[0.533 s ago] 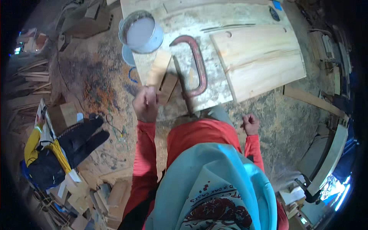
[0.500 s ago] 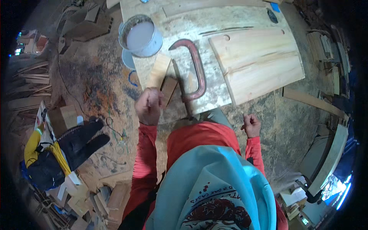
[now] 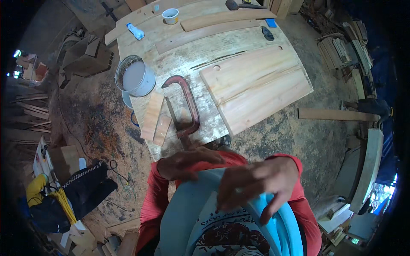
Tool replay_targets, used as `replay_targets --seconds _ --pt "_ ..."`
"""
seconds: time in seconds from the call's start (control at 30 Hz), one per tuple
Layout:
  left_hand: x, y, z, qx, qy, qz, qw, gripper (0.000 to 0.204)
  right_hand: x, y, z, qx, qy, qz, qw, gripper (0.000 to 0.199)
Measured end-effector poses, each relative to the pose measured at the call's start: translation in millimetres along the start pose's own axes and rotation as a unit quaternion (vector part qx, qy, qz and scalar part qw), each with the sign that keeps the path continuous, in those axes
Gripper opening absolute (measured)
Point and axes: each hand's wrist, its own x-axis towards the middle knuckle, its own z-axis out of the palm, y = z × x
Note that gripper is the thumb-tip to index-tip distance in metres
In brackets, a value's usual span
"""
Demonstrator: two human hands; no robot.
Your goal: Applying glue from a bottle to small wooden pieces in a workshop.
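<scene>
Cloth, pale blue, hung over my chest, just below my left hand and partly behind my right hand. My left fingers were stretched out, my right ones spread and loosely bent; through the blur I couldn't tell whether either touched it. Gentle, even handling seemed wisest for such loose folds.
</scene>
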Motion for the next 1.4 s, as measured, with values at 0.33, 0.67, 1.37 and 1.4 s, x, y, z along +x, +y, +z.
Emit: replay_targets --seconds 0.33,0.67,1.37,1.4 --pt "128.8 -12.6 45.3 -0.17 -0.227 0.033 0.959 0.064 -38.3 -142.9 -38.7 -0.14 0.06 -0.141 0.978 0.008" --pt "149.9 -69.0 32.1 -0.178 0.01 -0.188 0.966 0.061 -73.0 -180.7 -28.8 -0.218 -0.065 0.028 0.973 0.038" --pt "219.7 -72.8 56.0 -0.131 -0.282 0.045 0.949 0.056 -90.4 -248.5 -4.1 -0.247 0.069 -0.1 0.961 0.019" --pt "221.6 -72.9 57.9 -0.111 -0.311 0.048 0.943 0.056 -87.1 -255.4 -2.4 -0.267 0.047 -0.084 0.959 0.018"
